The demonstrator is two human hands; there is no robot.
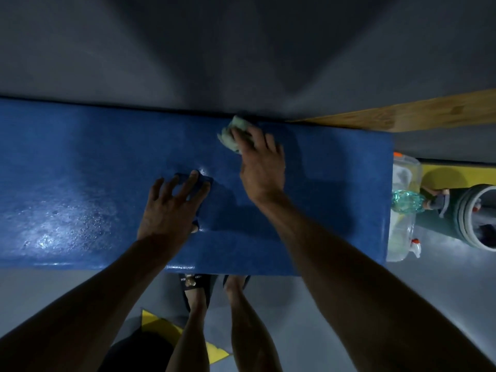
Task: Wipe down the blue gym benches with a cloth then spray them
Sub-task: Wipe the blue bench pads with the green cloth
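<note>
While pressed under right hand (261,167), cloth (236,135) on bench (80,157)

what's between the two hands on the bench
Only bare blue bench surface, in the head view, separates the left hand from the right hand pressing the cloth.

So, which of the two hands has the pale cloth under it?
The right hand, at the far edge of the blue bench, presses the pale cloth. The left hand rests on something blue nearer the middle.
</note>
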